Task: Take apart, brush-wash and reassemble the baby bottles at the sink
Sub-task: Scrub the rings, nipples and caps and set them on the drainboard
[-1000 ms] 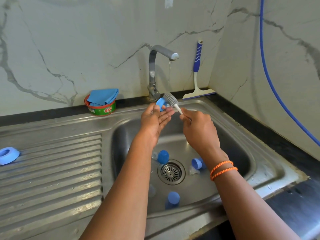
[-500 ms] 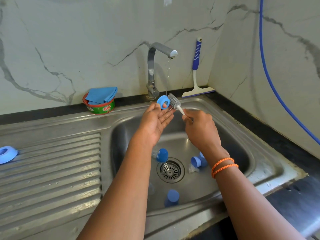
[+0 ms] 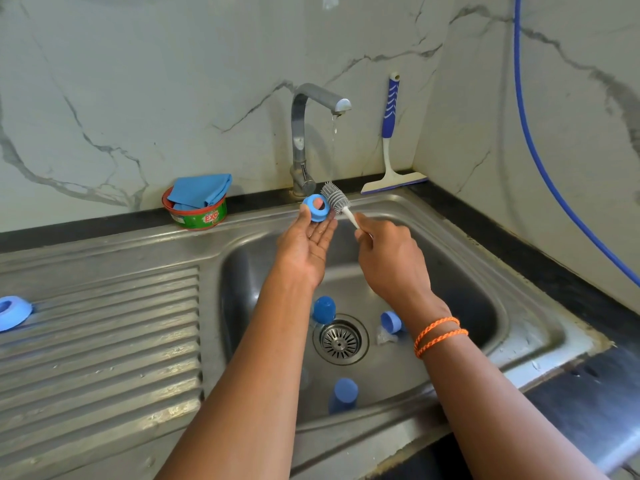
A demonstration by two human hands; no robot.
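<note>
Pinching a wet blue plastic bottle collar ring [image 3: 316, 207] at left hand [image 3: 306, 242] fingertips beneath the trickling chrome tap [image 3: 304, 140], the right hand [image 3: 391, 263] grips a grey silicone bottle brush [image 3: 335, 199], whose push could knock the slippery ring into the steel sink [image 3: 519, 327].

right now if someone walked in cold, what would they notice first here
Most likely the two hands raised over the steel sink: the left hand holds a blue bottle ring at its fingertips while the right hand grips a grey bottle brush set against it, just below the thinly running tap. Next, the blue bottle parts scattered around the drain, and another blue ring at the draining board's far left.
</note>
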